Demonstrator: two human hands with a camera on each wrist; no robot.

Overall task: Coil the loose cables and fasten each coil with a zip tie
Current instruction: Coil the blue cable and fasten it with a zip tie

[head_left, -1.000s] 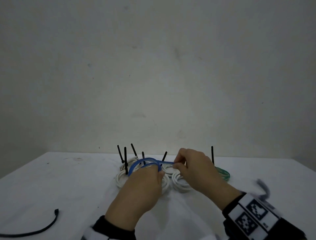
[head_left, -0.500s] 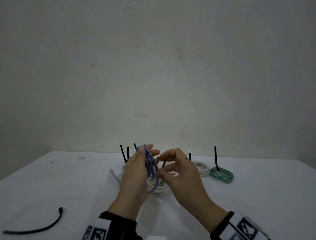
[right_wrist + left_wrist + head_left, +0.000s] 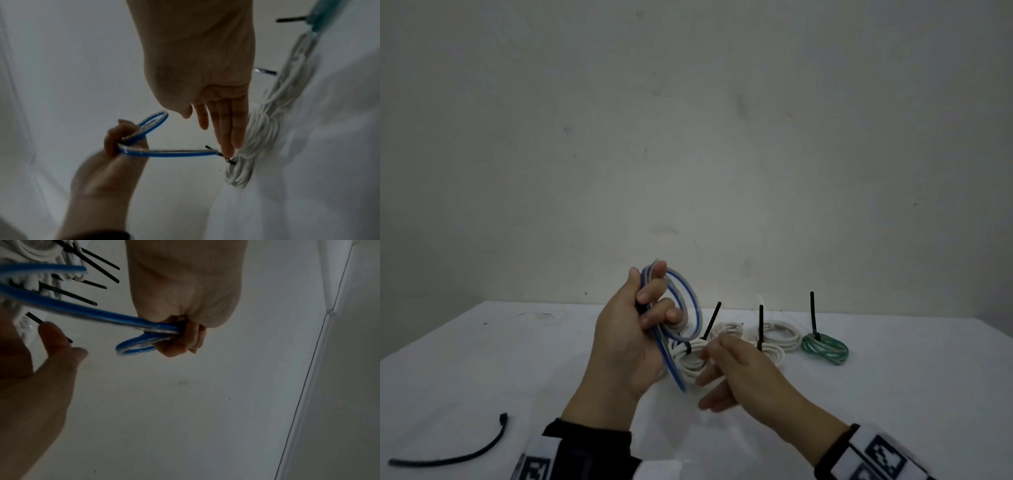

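Blue cable (image 3: pixel 681 308), wound into a few loops, stands raised above the white tabletop (image 3: pixel 482 370) in the left hand (image 3: pixel 626 342), whose fingers curl through the loops and clamp the strands against the palm; the left wrist view shows the strands bunched tight in that fist, a small loop poking out past the fingers. One straight end of the blue cable runs down and forward from the fist toward the tabletop, passing just in front of the white coils. The right hand (image 3: pixel 743 373) hangs lower and to the right of the blue coil, apart from it, its fingers straight and relaxed with nothing held; from the right wrist view its fingertips (image 3: pixel 228 146) sit just beside the free end of the blue cable and a tied white coil (image 3: pixel 691 359), though contact cannot be told. Behind the hands lie more white coils (image 3: pixel 777 334) and a green coil (image 3: pixel 825 347), each bound with a black zip tie whose tail sticks up. A loose black zip tie (image 3: pixel 455 457) lies curved on the tabletop, well apart on the near left.
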